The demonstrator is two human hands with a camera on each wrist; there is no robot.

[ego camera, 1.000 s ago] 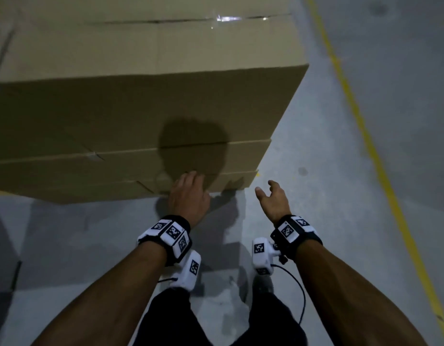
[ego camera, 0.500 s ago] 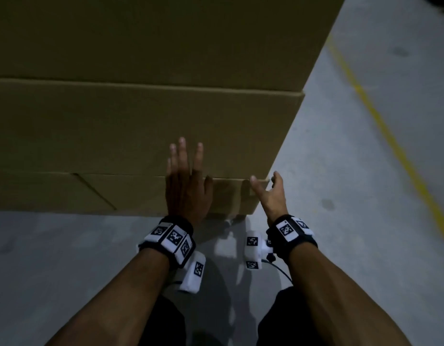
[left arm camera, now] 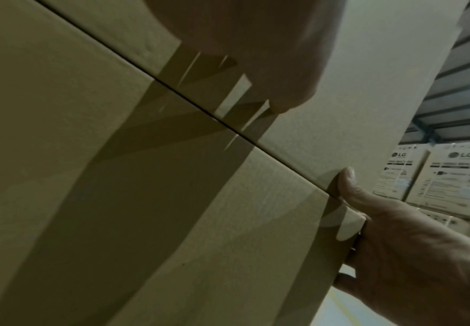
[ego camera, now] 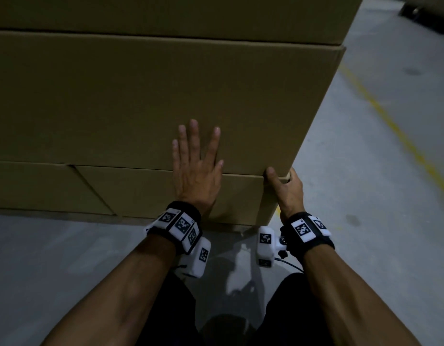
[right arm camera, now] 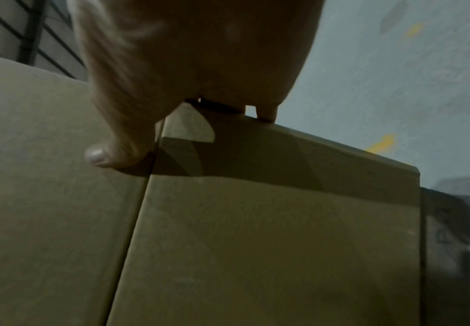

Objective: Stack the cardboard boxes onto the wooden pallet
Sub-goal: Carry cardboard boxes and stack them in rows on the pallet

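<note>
Left hand (ego camera: pixel 196 176): flat, fingers spread, slid up across the seam onto middle box (ego camera: pixel 153 101).
Right hand (ego camera: pixel 287 189): now gripping bottom box (ego camera: pixel 146 193) corner.
Meaning: likely squaring the stack.

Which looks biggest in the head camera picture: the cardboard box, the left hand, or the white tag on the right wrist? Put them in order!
1. The cardboard box: by far the biggest, filling most of the picture.
2. The left hand: spread flat on the box's side.
3. The white tag on the right wrist: smallest, though it sits nearer the camera.
</note>
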